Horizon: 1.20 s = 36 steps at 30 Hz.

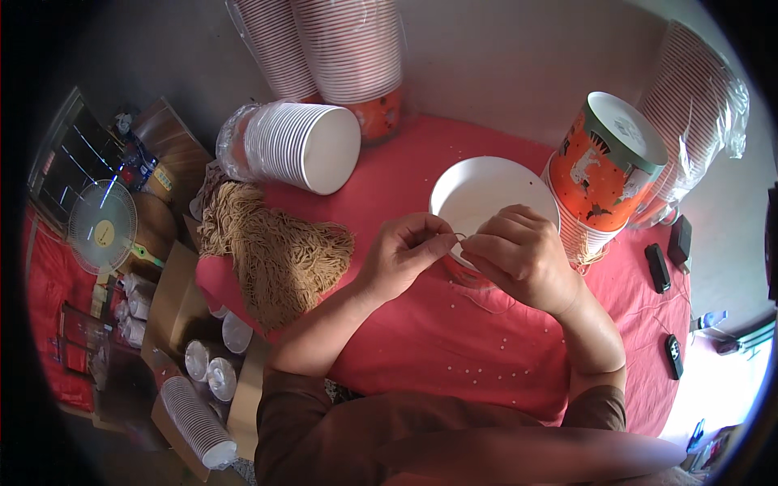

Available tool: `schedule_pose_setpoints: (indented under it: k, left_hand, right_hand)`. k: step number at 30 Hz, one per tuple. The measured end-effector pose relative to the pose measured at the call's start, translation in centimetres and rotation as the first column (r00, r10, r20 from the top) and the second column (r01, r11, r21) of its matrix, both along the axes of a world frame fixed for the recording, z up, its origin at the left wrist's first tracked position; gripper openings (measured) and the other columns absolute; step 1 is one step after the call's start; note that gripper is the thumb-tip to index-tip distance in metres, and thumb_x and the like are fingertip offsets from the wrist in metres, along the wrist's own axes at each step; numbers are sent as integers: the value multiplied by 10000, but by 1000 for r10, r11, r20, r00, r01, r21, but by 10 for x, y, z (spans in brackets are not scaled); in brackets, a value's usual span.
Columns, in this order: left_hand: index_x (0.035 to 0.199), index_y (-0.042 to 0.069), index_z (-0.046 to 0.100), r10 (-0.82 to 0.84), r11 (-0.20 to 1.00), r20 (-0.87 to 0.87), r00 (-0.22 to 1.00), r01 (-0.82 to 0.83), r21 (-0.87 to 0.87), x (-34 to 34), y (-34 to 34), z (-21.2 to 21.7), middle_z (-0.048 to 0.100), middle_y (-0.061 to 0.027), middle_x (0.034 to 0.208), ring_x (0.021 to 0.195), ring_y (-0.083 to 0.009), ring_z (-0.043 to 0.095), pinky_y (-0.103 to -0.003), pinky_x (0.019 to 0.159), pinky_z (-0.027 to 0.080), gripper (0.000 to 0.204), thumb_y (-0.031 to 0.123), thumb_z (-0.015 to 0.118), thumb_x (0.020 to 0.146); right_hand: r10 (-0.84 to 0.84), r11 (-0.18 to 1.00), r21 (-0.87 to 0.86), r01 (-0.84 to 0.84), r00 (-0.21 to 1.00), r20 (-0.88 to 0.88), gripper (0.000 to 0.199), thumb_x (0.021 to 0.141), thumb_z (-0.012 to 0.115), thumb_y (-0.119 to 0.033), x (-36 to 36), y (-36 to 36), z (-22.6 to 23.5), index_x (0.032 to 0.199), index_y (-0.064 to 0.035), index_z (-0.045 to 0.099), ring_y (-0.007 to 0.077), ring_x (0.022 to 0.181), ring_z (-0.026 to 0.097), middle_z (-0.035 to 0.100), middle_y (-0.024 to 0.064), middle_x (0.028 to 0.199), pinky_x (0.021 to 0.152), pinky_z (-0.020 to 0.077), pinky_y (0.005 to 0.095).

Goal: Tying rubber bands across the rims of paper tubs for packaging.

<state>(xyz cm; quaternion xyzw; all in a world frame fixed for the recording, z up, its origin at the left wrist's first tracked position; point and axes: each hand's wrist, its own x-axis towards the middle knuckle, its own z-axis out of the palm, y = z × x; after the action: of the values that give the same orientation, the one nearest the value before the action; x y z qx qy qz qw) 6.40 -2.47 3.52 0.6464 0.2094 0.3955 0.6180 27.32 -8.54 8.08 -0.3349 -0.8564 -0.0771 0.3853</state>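
Both hands meet over the near rim of a round paper bucket [462, 185], white inside, standing on a red cloth. My left hand [405, 253] pinches a thin cord [460, 236] between thumb and fingertips. Closed beside it, my right hand [519, 255] grips the same cord with curled fingers; a small dark loop shows between the fingertips. How the cord runs inside the right hand is hidden. A pale string [490, 310] trails on the cloth below the bucket. Left of my left hand lies a heap of tan cords [279, 251].
A stack of white buckets [331, 150] lies sideways behind the cords. Wrapped bucket stacks [348, 49] rise at the back. An orange bucket [596, 166] stands upside down at right, near black devices [657, 267]. White beads [478, 379] dot the red cloth [389, 340]. A cardboard box [174, 304] sits lower left.
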Motion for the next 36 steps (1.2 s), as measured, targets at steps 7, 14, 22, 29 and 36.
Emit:
schedule_pose_setpoints:
  k: [7, 14, 22, 29, 36]
  left_hand:
    - [973, 4, 656, 30, 999, -26, 999, -29, 13, -1, 2, -2, 610, 50, 774, 681, 2, 469, -181, 572, 351, 87, 89, 650, 961]
    - [970, 5, 655, 48, 999, -20, 999, -48, 13, 0, 3, -3, 582, 66, 750, 655, 3, 437, -184, 557, 327, 87, 92, 651, 961]
    - [985, -3, 647, 69, 985, -6, 998, -67, 161, -4, 1, 6, 638, 29, 808, 760, -12, 576, -186, 660, 469, 82, 72, 644, 953]
    - [1025, 4, 627, 79, 984, -96, 992, -62, 169, -6, 0, 5, 655, -5, 830, 717, -29, 572, -179, 630, 459, 93, 18, 634, 933]
    - [1012, -2, 622, 66, 988, -98, 993, -51, 148, -3, -5, 3, 646, -5, 794, 700, -42, 580, -181, 627, 467, 73, 23, 623, 943]
  right_hand:
    - [-42, 999, -5, 42, 999, -6, 198, 727, 778, -76, 4, -2, 6, 899, -53, 683, 282, 771, 675, 669, 73, 820, 731, 531, 403]
    - [-83, 996, -22, 83, 997, 2, 167, 736, 767, -55, 5, -2, 11, 863, -44, 659, 287, 777, 678, 671, 83, 814, 725, 534, 406]
    - [-105, 994, -37, 104, 993, -45, 136, 801, 725, -102, 9, 0, 12, 873, -51, 622, 298, 730, 658, 639, 84, 787, 687, 516, 414]
    - [-85, 993, -84, 81, 995, -43, 131, 803, 727, -105, 9, 3, 7, 872, -51, 630, 305, 726, 654, 646, 88, 796, 679, 517, 412]
    - [19, 987, -156, -34, 995, -99, 132, 779, 737, -109, 4, 3, 1, 866, -56, 653, 304, 716, 647, 650, 81, 811, 681, 519, 414]
